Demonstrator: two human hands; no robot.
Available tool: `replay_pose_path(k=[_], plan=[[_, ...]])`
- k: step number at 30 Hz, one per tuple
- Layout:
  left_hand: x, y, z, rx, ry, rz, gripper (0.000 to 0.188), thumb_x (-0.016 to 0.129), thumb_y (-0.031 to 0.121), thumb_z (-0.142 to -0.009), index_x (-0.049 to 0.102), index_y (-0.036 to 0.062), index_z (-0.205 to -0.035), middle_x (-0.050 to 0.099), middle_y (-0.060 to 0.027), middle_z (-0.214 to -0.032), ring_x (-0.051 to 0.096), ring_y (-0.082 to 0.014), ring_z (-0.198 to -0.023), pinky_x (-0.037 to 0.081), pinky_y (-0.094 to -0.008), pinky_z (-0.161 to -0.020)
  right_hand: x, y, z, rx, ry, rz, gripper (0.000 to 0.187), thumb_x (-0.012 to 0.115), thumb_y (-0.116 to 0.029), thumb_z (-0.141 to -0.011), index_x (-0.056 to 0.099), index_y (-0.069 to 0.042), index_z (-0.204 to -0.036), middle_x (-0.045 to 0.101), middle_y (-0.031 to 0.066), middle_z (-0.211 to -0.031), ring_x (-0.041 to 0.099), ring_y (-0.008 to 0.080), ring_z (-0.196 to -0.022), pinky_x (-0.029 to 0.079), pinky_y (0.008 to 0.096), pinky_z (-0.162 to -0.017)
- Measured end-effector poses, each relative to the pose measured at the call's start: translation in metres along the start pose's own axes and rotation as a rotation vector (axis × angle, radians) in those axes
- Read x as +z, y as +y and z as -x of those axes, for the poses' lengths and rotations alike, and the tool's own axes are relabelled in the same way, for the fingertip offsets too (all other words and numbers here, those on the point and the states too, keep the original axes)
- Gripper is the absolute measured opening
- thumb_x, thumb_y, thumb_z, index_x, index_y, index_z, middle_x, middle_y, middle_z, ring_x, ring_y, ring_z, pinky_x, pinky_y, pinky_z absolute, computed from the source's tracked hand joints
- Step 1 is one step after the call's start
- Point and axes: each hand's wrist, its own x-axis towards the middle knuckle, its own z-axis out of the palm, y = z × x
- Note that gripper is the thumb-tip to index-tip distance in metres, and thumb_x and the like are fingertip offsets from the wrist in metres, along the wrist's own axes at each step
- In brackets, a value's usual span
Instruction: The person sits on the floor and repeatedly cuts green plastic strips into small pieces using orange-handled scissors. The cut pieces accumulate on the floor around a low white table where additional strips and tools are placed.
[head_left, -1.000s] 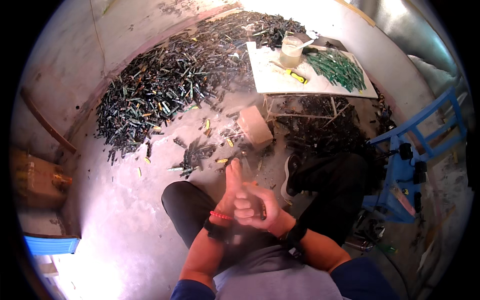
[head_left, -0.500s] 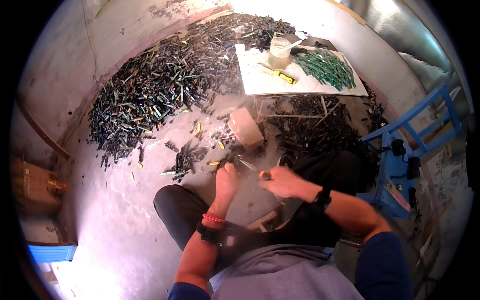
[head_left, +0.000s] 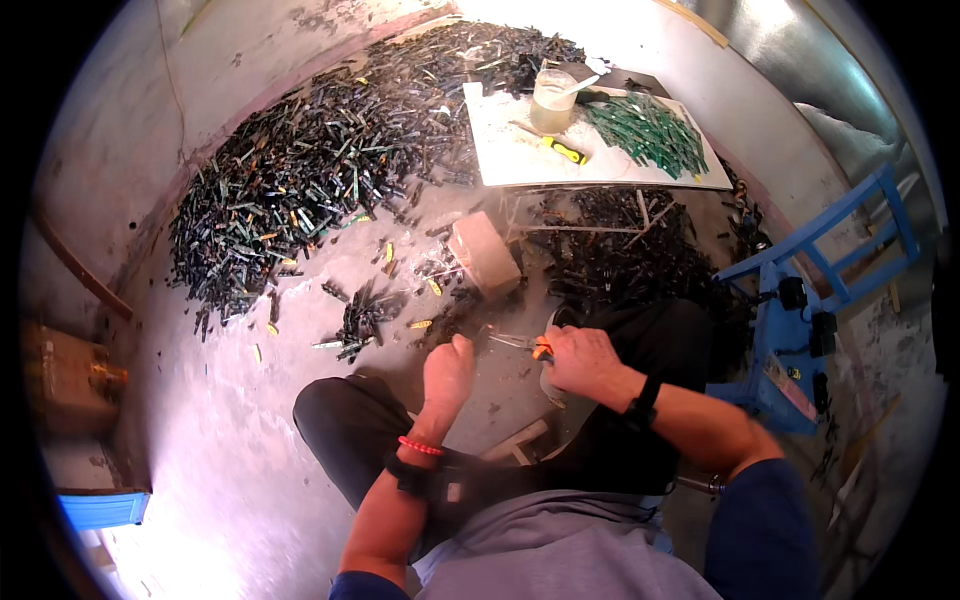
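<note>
Orange-handled tool (head_left: 543, 349) held in the right hand (head_left: 585, 362), its metal end (head_left: 521, 343) pointing toward the curled left hand (head_left: 449, 375), near but apart. And that's the change: a second ago both hands were together, now they've split, so contact looks broken. What the left holds, I can't tell.

Place looks like simple workshop, small and rough. Signs: bare grey floor (head_left: 225, 420), stained plain wall (head_left: 105, 150), big heap of dark narrow pieces (head_left: 320, 170) spread along it. Low bench (head_left: 493, 150) with white top carries many green strips (head_left: 650, 130), clear cup (head_left: 552, 112) with cloudy liquid, and yellow-black hand tool (head_left: 566, 151). More dark pieces lie under bench. Orange-handled tool (head_left: 541, 349) is in person's right grip (head_left: 588, 362). Blue chair (head_left: 762, 345) stands at right side, small black things on it.
</note>
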Motion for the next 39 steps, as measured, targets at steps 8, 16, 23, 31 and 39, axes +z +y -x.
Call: replay_pose_path(k=[8, 16, 23, 31, 39], plan=[[0.004, -0.015, -0.015, -0.095, 0.071, 0.186, 0.032, 0.038, 0.022, -0.089, 0.050, -0.0044, -0.074, 0.054, -0.0307, -0.066, 0.058, -0.0429, -0.067, 0.044, -0.0485, -0.060, 0.037, -0.051, -0.010, 0.423, -1.055, -2.019, 0.028, 0.049, -0.039, -0.091, 0.048, -0.014, -0.078, 0.041, -0.0045, -0.067, 0.041, 0.0099, -0.059, 0.035, 0.0251, -0.056], [-0.008, -0.011, -0.009, -0.258, -0.053, 0.811, 0.043, 0.033, 0.033, -0.093, 0.051, 0.0014, -0.070, 0.047, -0.0028, -0.057, 0.045, -0.0140, -0.050, 0.037, -0.0331, -0.045, 0.036, -0.074, -0.007, 0.349, -0.782, -1.802, 0.025, 0.050, -0.033, -0.089, 0.048, -0.012, -0.075, 0.043, -0.0029, -0.061, 0.044, 0.0101, -0.055, 0.037, 0.0270, -0.053], [0.009, -0.019, -0.020, -0.308, -0.287, 0.868, 0.054, 0.024, 0.052, -0.092, 0.050, 0.0083, -0.072, 0.045, -0.0028, -0.050, 0.041, -0.0123, -0.037, 0.026, -0.0248, -0.035, -0.007, -0.040, -0.004, 0.022, -0.300, -0.615, 0.032, 0.054, -0.031, -0.081, 0.062, -0.002, -0.091, 0.061, 0.0216, -0.077, 0.061, 0.0359, -0.077, 0.047, 0.0424, -0.070], [-0.005, -0.025, -0.023, -0.213, -0.342, 0.644, 0.067, 0.024, 0.064, -0.088, 0.056, 0.0050, -0.087, 0.057, -0.0088, -0.064, 0.049, -0.0144, -0.043, 0.034, -0.0247, -0.038, -0.045, -0.024, 0.004, -0.103, -0.011, 0.025, 0.022, 0.061, -0.022, -0.075, 0.057, -0.002, -0.083, 0.062, 0.0167, -0.073, 0.063, 0.0328, -0.070, 0.049, 0.0423, -0.063], [-0.004, -0.003, -0.014, -0.278, -0.434, 0.636, 0.065, 0.024, 0.061, -0.090, 0.058, 0.0063, -0.082, 0.056, -0.0044, -0.061, 0.047, -0.0131, -0.043, 0.033, -0.0254, -0.041, -0.025, -0.014, 0.004, -0.240, 0.015, 0.208, 0.019, 0.061, -0.017, -0.070, 0.056, -0.001, -0.080, 0.060, 0.0150, -0.069, 0.061, 0.0327, -0.064, 0.048, 0.0407, -0.058]])
